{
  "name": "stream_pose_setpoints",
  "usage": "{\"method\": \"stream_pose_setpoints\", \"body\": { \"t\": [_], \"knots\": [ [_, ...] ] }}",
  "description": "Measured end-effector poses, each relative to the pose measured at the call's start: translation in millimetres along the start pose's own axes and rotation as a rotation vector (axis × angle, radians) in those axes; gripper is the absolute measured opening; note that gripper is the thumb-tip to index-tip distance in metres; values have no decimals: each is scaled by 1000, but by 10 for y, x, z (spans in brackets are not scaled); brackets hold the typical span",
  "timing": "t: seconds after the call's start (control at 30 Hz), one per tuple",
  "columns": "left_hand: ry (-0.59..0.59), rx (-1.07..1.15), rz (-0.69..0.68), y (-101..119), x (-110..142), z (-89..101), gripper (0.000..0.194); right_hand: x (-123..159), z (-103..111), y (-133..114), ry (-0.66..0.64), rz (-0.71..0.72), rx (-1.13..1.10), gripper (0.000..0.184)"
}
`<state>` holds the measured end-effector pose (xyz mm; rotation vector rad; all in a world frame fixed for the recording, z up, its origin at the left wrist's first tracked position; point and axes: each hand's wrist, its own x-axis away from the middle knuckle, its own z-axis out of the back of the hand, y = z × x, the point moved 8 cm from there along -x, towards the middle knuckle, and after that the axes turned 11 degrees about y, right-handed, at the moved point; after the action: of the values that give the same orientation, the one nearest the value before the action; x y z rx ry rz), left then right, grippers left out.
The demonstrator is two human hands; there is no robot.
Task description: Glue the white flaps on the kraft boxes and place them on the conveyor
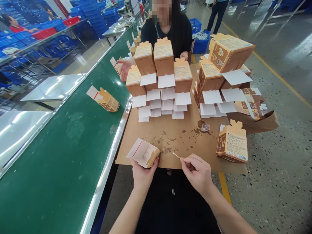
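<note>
My left hand is closed around a small brown carton, tilted so its open top and white flap with a red strip face me. In my right hand a thin cotton swab is pinched between thumb and fingers, its tip pointing left toward the carton but apart from it. Beyond it, a small clear dish sits on the cardboard-covered table, among dark wet spots. One more brown carton stands at the right front edge, near my right hand.
Stacked cartons with white flaps stand across the table's back, and another stack is at right. Along the left runs a green conveyor belt with a metal edge, carrying a carton. Opposite me is a person, one hand near the belt.
</note>
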<state>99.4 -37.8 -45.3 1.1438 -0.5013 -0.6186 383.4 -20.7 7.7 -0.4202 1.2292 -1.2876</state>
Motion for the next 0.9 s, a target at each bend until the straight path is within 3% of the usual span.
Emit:
{"method": "stream_pose_setpoints", "body": {
  "t": [0.13, 0.23, 0.3, 0.4, 0.47, 0.53, 0.67, 0.9],
  "knots": [
    [-12, -55, -45, 87, 2, 8, 86, -41, -17, -56, 26, 12, -75, 33],
    [-33, -29, -49, 171, -259, 116, 93, -66, 9, -49, 42, 8, -90, 35],
    [54, 64, -47, 252, -631, 373, 100, -66, 62, -8, 59, -2, -90, 35],
    [298, 176, -129, 371, -1313, 970, 109, -56, 154, 65, 92, -11, -101, 34],
    [407, 138, -145, 335, -1706, 1306, 109, -58, 199, 98, 110, -17, -106, 35],
    [422, 58, -92, 194, -1986, 1485, 107, -78, 225, 107, 119, -21, -102, 36],
    [342, 25, -61, -13, -2201, 1472, 109, -165, 244, 60, 125, 4, -100, 32],
    [296, -61, -28, 8, -2270, 1309, 114, -316, 271, 15, 145, 29, -119, 30]
  ]
}}
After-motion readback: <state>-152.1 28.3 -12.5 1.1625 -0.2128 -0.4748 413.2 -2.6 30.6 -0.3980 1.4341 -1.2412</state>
